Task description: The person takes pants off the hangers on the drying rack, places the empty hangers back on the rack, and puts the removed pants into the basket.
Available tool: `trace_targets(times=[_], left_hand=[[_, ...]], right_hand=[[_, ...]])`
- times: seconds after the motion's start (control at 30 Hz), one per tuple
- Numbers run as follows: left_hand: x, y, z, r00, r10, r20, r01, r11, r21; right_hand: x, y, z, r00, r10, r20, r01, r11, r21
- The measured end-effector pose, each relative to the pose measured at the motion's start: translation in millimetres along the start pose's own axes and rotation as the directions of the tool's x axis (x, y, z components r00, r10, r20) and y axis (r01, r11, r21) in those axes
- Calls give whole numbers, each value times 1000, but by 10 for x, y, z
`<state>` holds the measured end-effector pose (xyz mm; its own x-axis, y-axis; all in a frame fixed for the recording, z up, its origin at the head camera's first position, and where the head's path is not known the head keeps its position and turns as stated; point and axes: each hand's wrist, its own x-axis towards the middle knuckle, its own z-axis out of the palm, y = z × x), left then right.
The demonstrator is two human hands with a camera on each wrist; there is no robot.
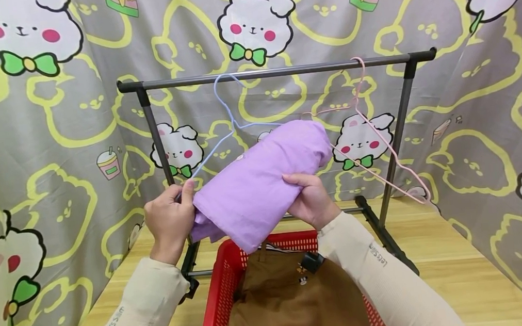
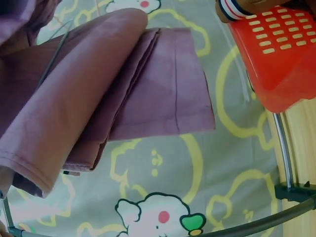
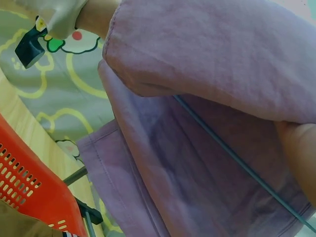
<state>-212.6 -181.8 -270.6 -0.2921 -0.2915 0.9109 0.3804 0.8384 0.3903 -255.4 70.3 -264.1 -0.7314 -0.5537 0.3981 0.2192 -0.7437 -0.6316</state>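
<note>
A folded purple garment drapes over the lower part of a blue hanger, whose hook sits at the rack's bar. My left hand grips the hanger's lower left corner, right beside the garment's hem. On the other side my right hand holds the garment, thumb on top and the other fingers hidden beneath the cloth. In the right wrist view the hanger's bar runs under the fold of cloth. Layered hems of the garment hang down in the left wrist view.
A dark metal clothes rack stands on the wooden surface. A pink hanger hangs at its right. Below my hands, a red basket holds brown clothing. A patterned curtain surrounds the rack.
</note>
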Motion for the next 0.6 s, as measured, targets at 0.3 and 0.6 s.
trace_targets(times=[0.3,0.6], left_hand=[[-14,-7,-5,991,131,0,-130,987,89],[-15,-15,7,977,213,-10,-210,971,113]], right_hand=[[-37,-19,26,1000,0,4,0,1000,27],[-41,-26,26,1000,-7,6,7,999,44]])
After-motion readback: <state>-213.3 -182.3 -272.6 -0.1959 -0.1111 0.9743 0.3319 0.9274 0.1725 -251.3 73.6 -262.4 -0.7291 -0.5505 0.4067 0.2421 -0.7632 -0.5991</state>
